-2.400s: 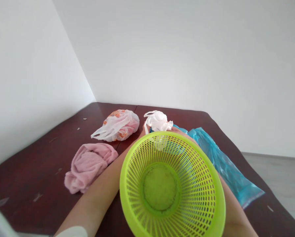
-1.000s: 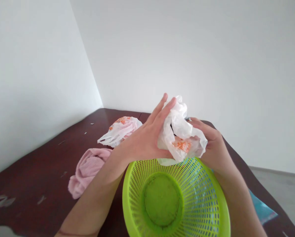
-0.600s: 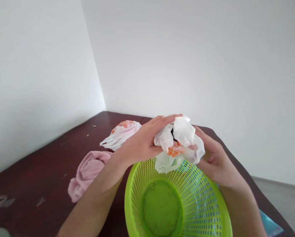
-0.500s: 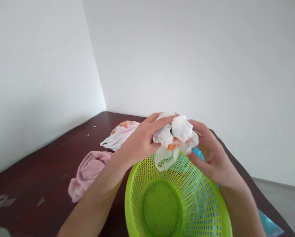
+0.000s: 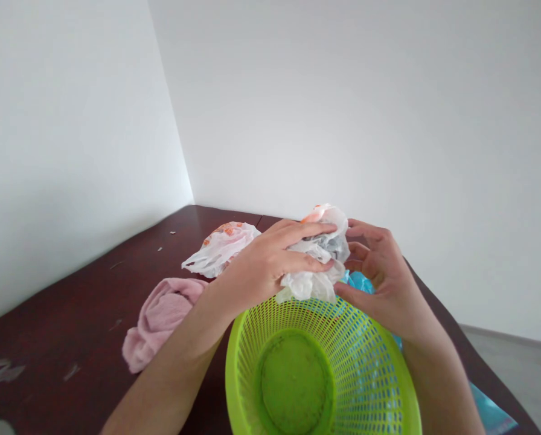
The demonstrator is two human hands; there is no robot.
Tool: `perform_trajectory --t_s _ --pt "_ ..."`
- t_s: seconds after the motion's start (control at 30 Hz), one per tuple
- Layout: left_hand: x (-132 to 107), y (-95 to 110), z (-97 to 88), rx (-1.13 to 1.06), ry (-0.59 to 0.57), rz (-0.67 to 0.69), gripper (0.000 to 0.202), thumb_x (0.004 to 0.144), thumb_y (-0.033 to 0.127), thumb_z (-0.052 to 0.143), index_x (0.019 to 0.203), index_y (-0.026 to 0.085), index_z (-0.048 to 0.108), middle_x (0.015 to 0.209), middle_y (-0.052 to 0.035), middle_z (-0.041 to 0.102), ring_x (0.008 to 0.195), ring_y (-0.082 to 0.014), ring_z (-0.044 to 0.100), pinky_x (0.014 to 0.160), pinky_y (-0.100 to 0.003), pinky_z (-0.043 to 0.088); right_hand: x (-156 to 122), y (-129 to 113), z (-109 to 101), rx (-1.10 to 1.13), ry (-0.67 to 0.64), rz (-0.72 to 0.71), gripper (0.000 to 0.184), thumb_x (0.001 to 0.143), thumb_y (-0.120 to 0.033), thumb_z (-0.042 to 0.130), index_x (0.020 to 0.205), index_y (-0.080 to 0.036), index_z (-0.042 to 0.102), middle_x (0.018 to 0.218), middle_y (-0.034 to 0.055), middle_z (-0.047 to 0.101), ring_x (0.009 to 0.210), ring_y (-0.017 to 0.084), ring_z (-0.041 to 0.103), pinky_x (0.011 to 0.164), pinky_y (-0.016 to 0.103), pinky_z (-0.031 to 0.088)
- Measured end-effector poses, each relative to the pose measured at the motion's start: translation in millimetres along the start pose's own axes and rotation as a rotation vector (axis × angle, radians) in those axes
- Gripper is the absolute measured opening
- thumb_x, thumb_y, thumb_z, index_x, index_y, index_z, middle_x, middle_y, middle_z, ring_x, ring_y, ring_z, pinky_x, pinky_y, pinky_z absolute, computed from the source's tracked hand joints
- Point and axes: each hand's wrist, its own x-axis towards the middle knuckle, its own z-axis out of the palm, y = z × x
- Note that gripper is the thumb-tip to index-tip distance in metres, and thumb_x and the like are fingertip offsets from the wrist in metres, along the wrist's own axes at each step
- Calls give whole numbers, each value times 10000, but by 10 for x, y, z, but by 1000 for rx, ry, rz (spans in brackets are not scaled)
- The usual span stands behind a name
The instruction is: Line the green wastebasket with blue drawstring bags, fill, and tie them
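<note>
Between the hands: a crumpled, thin white plastic bag with orange print is held above the far side of a round, lime-green, slotted plastic basket.
Left hand: clasped over the bag, fingers spread across its near face.
Right hand: loosely curved, fingers parted, just beside the bag; whether its fingertips touch cannot be told.
Bag's feel: judged light, soft and easily squashed; the film is probably slippery and easily torn. A greyish patch is seen through it; its contents cannot be made out.
Bag's hold: best taken around the gathered bulk with spread fingers, since the loose folds below would likely give.
Left of the hands: a soft pink cloth is seen on the dark red-brown counter.
</note>
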Motion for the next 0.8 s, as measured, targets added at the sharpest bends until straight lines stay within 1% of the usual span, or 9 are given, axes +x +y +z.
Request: perform_trajectory --t_s 0.1,0.17,0.37,0.43,0.53,0.6,0.67,0.73,0.8 --pt "40 84 -34 16 -93 21 149 1169 281 782 1223 285 921 1633 -106 784 1486 -308 728 1239 -513 629 -53 20 34 -84 -28 19 1123 878 -154 995 1804 -461 440 1886 105 490 1463 324 760 1131 466 742" --pt "50 101 -36 44 -158 21 167 1182 264 754 1162 266 920 1557 -102 814 1456 -310 728 1242 -506 614 -70 11 42 -162 -55 24 1245 868 -122 973 1883 -473 343 1916 101 467 1539 345 722 1197 490 719" --pt "47 194 7 5 -205 -42 193 1211 284 700 1141 285 879 1472 -65 824 1416 -297 731 1268 -482 589 -43 -95 15 -298 -165 0 1189 854 -89 943 1870 -459 448 1953 53 442 1783 404 486 1398 645 548" --pt "51 274 23 -80 -196 -162 117 1198 327 737 1242 309 845 1450 -44 822 1381 -278 751 1237 -445 614 -43 -155 -6 -296 -186 17 1154 856 -98 936 1861 -434 480 1902 71 525 1713 407 582 1319 604 628" --pt "57 353 18 -114 -227 -158 180 1192 292 734 1348 338 812 1505 -59 773 1418 -283 736 1196 -430 634 -52 -232 -43 -237 -250 103 960 862 -94 905 1749 -347 637 1584 86 802 1232 303 860 942 372 743" --pt "63 360 -11 -121 -266 -64 295 1162 175 696 1377 348 799 1597 -94 709 1512 -304 691 1229 -450 622 -51 -253 -64 -190 -256 125 784 871 -96 884 1613 -306 742 1372 56 870 967 222 841 758 288 676" --pt "72 350 -50 -185 -291 -30 501 1099 82 647 1514 350 723 1704 -126 642 1622 -327 628 1314 -501 588 -40 -242 -78 -181 -218 111 637 887 -112 872 1497 -284 803 1270 41 878 910 200 807 725 277 640" --pt "78 343 -76 -270 -320 -31 658 1074 117 632 1690 343 585 1829 -139 559 1728 -364 540 1405 -584 523 -26 -209 -84 -206 -164 98 474 893 -114 846 1342 -264 852 1159 26 876 881 192 784 714 279 618" --pt "71 344 -62 -296 -336 -45 682 1114 285 704 1767 342 514 1940 -139 433 1795 -415 449 1451 -647 463 -15 -173 -80 -222 -113 106 371 868 -100 816 1206 -246 863 1076 18 861 882 197 774 722 288 610"
